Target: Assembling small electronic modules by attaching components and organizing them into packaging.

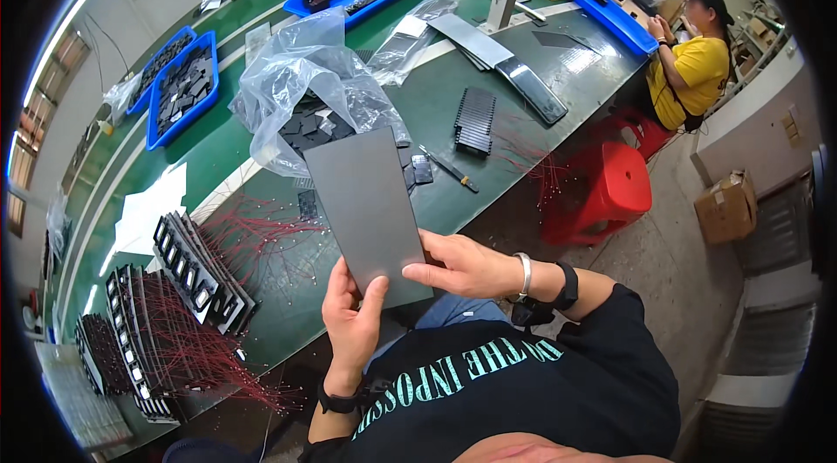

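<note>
A flat grey rectangular sheet (366,210) is held up in front of me, over the near edge of the green table. My left hand (353,315) grips its lower left corner, thumb on the face. At its lower right edge my right hand (466,267) also holds it, the thumb lying across the front. Behind the sheet lies a crumpled see-through plastic bag (296,62) with small black flat pieces (318,123) in its mouth. To the right of the sheet are a thin pen-like tool (449,168) and a stack of black slotted parts (475,119).
Black framed strips (196,275) with red wires (196,358) crowd the table's left end. A blue tray (183,90) of black pieces stands farther off. Long grey strips (497,57) lie back right. A red stool (615,188) stands beside the table; a co-worker in yellow (697,71) sits beyond.
</note>
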`<action>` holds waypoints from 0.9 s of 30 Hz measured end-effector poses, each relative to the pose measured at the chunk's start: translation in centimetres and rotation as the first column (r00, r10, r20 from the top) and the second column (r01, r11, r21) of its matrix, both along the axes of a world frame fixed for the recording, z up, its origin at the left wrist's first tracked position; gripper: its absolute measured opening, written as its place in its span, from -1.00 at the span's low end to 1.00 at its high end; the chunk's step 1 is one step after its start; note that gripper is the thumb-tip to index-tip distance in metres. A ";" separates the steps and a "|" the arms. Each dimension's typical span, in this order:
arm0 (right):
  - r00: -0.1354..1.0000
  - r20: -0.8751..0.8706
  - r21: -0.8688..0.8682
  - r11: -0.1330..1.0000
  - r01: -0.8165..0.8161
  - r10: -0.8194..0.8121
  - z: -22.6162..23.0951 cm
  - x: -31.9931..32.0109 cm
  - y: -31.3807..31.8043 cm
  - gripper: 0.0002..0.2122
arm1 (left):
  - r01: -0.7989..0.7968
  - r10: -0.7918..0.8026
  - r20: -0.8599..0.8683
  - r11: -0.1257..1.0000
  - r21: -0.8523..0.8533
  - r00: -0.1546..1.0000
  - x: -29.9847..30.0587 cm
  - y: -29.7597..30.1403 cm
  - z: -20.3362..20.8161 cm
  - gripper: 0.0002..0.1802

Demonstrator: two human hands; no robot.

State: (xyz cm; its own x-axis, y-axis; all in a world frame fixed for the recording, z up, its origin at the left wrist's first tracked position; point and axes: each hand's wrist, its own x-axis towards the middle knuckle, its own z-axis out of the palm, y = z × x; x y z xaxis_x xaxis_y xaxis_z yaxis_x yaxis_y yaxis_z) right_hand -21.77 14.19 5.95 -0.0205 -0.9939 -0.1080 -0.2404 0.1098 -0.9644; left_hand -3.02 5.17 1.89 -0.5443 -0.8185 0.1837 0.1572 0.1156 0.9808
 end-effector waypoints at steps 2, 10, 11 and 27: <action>0.965 -0.253 0.015 0.997 0.070 -0.064 0.4 -2.1 0.3 -0.66 | 0.055 -0.058 0.033 0.994 0.092 0.998 1.2 -0.5 -1.0 -0.53; 0.046 -0.687 -0.601 0.603 0.524 -0.725 -7.1 -27.8 2.2 -0.13 | -0.299 0.312 0.093 0.946 -0.126 0.946 5.6 -1.6 -3.9 -0.70; 0.048 -0.689 -0.600 0.606 0.523 -0.724 -7.8 -29.0 2.4 -0.13 | -0.302 0.314 0.093 0.945 -0.124 0.945 5.7 -1.8 -4.4 -0.70; 0.334 -0.814 -0.236 0.797 0.556 -0.474 -6.0 -37.1 -13.2 0.06 | -0.447 0.462 0.135 0.885 -0.129 0.876 5.6 -2.2 -6.2 -0.74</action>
